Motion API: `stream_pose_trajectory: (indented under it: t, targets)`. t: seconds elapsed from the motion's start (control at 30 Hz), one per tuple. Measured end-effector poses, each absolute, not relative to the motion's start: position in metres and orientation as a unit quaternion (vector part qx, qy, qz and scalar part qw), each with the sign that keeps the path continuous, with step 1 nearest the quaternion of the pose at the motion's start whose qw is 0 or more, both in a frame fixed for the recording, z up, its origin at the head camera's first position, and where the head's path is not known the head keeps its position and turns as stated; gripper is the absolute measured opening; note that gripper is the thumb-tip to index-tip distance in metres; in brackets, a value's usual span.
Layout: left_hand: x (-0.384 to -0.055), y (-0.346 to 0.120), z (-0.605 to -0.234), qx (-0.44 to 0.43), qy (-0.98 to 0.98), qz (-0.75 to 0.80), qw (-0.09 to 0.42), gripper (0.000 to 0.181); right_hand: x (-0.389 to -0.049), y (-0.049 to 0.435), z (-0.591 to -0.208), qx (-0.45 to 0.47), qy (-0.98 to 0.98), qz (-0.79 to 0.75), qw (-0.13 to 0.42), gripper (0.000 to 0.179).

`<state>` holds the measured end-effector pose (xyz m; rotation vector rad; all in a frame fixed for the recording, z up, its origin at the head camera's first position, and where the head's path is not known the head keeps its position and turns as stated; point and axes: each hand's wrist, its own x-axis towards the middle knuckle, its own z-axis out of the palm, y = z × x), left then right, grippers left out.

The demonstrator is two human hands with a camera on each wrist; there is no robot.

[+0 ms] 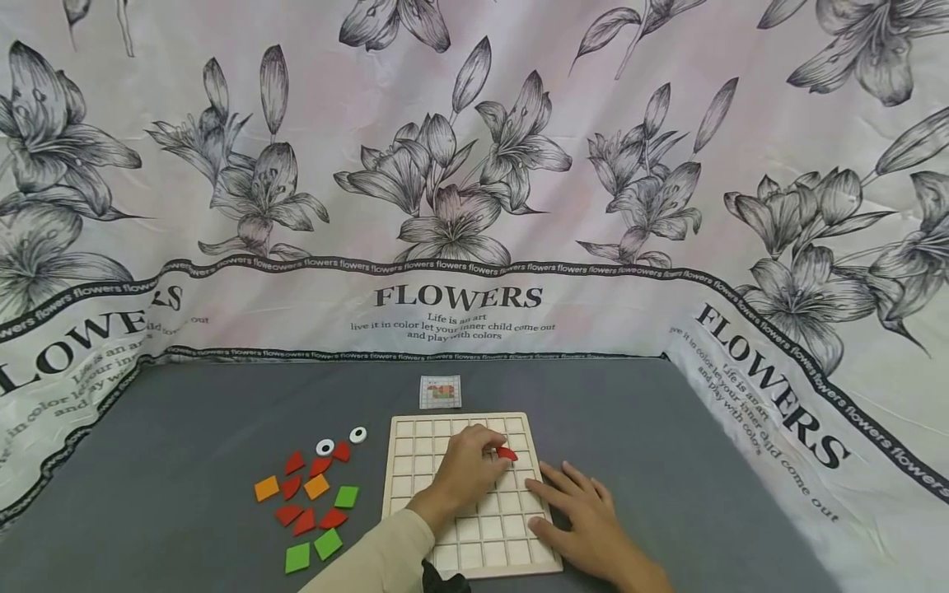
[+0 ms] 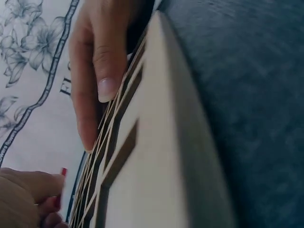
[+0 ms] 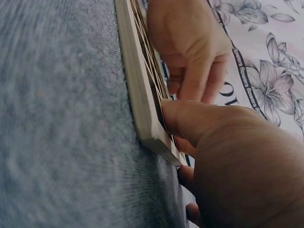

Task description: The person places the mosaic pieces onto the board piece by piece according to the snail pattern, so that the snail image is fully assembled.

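The left hand (image 1: 465,471) pinches the red piece (image 1: 507,454) over the gridded board (image 1: 492,527), whose edge the spread-fingered right hand (image 1: 586,523) touches; the piece, probably light and rigid, is best held by opposite edges.

My grid board (image 1: 470,553) at lower centre looks like smooth matt wood; the tablecloth (image 1: 689,494) around it's kinda rough.
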<state>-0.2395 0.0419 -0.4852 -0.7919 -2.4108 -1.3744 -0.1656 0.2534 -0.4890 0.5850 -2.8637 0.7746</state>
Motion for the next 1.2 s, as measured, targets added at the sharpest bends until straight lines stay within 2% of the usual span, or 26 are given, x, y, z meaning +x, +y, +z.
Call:
stream_pose_trajectory:
  t: [0.73,0.97,1.07,1.2]
  targets:
    - [-0.240,0.040,-0.491,-0.251,-0.849,-0.454,0.101,0.027,-0.165,0.251,-0.487,0.185,-0.945,0.267,0.042,0.049]
    - [-0.232,0.032,-0.479,-0.245,-0.831,-0.490,0.093,0.027,-0.164,0.248,-0.488,0.190,-0.944,0.265,0.041,0.047]
    - [-0.227,0.024,-0.465,-0.248,-0.811,-0.520,0.100,0.027,-0.164,0.248,-0.488,0.190,-0.945,0.263,0.048,0.046]
    - [-0.222,0.009,-0.446,-0.256,-0.793,-0.534,0.145,0.026,-0.165,0.249,-0.488,0.187,-0.945,0.263,0.050,0.046]
